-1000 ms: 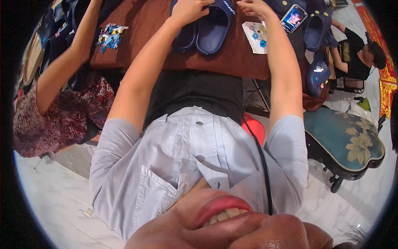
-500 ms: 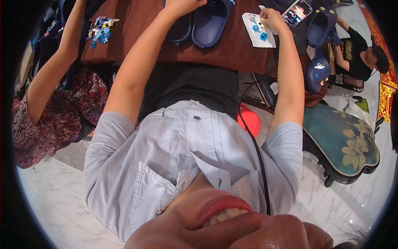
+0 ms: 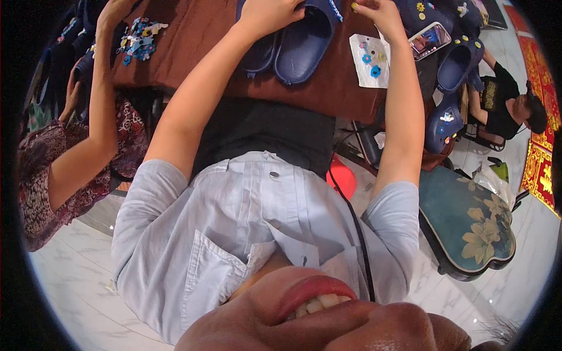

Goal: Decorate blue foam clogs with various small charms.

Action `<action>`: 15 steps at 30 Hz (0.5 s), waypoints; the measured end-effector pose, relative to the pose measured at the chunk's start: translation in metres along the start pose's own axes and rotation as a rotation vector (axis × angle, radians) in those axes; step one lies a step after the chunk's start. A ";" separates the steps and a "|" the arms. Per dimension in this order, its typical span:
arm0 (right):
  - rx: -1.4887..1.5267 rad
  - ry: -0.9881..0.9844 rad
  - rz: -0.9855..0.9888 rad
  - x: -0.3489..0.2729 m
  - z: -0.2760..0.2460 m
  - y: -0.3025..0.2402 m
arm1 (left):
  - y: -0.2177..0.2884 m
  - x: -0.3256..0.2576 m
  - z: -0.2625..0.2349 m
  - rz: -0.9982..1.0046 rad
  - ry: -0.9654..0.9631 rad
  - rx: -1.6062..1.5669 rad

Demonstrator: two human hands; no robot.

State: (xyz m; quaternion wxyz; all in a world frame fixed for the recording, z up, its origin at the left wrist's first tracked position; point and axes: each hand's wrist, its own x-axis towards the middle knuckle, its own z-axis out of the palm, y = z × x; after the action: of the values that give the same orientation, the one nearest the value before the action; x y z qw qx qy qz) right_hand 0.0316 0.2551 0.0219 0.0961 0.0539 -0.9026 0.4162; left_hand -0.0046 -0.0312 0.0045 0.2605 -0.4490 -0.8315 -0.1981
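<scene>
Two navy clogs lie side by side at the table's far middle: the left clog (image 3: 257, 55) and the right clog (image 3: 304, 50), which has a few blue and white charms on its upper right edge. My left hand (image 3: 270, 13) is on the clogs, its fingers curled against the right one's upper part; the frame's top cuts off some of the grip. My right hand (image 3: 381, 14) pinches a small yellow charm between thumb and finger, to the right of the clogs. Below it lies a clear-and-white packet (image 3: 370, 61) with blue flower charms and other small ones.
A pile of charms (image 3: 139, 41) sits on the brown cloth (image 3: 193, 52) at left. Beside my right forearm are a lit phone (image 3: 430, 41) and several decorated clogs (image 3: 455, 67). A co-worker's arm (image 3: 102, 99) reaches in from the left. A padded chair (image 3: 462, 222) stands right.
My right hand has lifted off the packet and moved away from me, toward the clogs, with the yellow charm. My left hand stays at the clogs. The co-worker's arm has shifted.
</scene>
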 end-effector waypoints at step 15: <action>0.019 -0.074 -0.172 0.040 0.060 -0.036 | 0.004 0.002 0.003 0.001 0.006 -0.027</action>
State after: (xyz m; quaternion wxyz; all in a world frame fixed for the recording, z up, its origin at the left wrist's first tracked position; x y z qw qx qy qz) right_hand -0.0087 0.1854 0.0194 0.0973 0.1476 -0.8935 0.4127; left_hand -0.0032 -0.0263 0.0035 0.2571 -0.4524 -0.8276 -0.2105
